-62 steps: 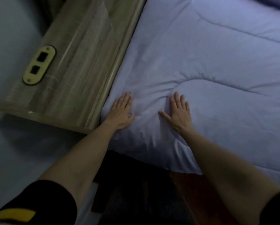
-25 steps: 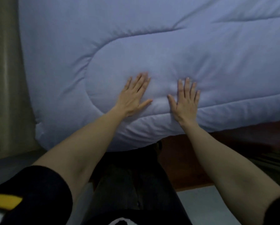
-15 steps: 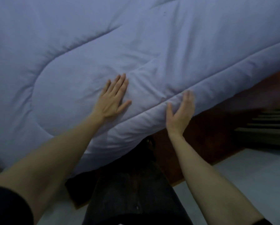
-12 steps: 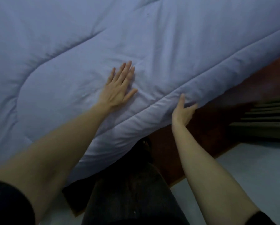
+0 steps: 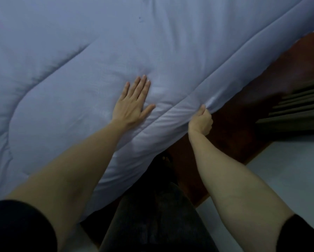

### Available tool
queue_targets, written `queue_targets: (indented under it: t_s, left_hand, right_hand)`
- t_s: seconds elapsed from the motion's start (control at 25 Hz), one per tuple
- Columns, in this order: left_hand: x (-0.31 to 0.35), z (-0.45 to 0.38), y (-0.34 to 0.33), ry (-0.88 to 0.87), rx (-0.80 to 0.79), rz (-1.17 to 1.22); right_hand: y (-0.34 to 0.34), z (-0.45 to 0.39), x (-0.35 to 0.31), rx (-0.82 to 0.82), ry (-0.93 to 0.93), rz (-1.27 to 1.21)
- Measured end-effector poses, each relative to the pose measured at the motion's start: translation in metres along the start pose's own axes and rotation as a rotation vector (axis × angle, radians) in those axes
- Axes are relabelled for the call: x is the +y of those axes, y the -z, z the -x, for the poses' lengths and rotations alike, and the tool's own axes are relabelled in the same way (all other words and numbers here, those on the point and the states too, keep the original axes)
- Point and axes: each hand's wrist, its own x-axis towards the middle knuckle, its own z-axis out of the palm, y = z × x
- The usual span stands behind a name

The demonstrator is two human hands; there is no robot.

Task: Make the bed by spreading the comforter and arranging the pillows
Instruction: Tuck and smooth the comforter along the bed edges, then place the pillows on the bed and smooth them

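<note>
Head view of a person at the side of a bed. The pale blue quilted comforter [image 5: 116,51] covers nearly the whole mattress top, its stitched border hanging a little over the near edge above the dark reddish bed frame [image 5: 243,110]; it serves here as the landmark. The left hand [image 5: 133,104] lies flat on the comforter just inside the border seam, fingers straight and slightly spread, pressing the filling down and gripping nothing. The right hand [image 5: 200,120] is clenched on the comforter's hanging edge, thumb on top and fingers curled beneath, with fine creases fanning from the pinch toward the left hand. Beyond the comforter's edge, to the right, dark slats [image 5: 298,106] and a pale floor [image 5: 289,170] are visible; the person's dark-clad legs [image 5: 152,215] stand below the edge. No pillows are in view. Judged stage: squaring and smoothing the side hem. Risks: a hard pull by the right hand while the left pins the cloth could bunch the border into a ridge between the two hands; a pull with the left lifted could drag the whole comforter off-centre, leaving the far side short; the small pinch may slip off the smooth fabric.
</note>
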Motion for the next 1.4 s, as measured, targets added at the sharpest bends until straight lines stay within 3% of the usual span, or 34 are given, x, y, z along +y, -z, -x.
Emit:
queue_targets:
  t_s: [0.24, 0.44, 0.6, 0.8, 1.04, 1.4]
  left_hand:
    - [-0.006, 0.0, 0.028, -0.034, -0.138, 0.017]
    - [-0.009, 0.005, 0.107, -0.115, -0.144, -0.082]
    - [-0.008, -0.008, 0.215, -0.144, -0.062, -0.199]
    - [0.014, -0.019, 0.361, -0.183, 0.101, -0.27]
    - [0.056, -0.02, 0.477, -0.245, 0.238, -0.272]
    - [0.116, -0.059, 0.511, -0.281, 0.195, -0.268]
  right_hand:
    - [0.025, -0.011, -0.003, -0.221, -0.063, 0.184]
    - [0.098, 0.017, -0.042, -0.251, 0.243, 0.328]
    - [0.186, 0.042, -0.106, -0.141, 0.56, 0.479]
    - [0.308, 0.065, -0.175, 0.114, 0.739, 0.645]
    - [0.431, 0.095, -0.203, 0.332, 0.685, 0.705]
    - [0.489, 0.063, -0.191, 0.4, 0.584, 0.663]
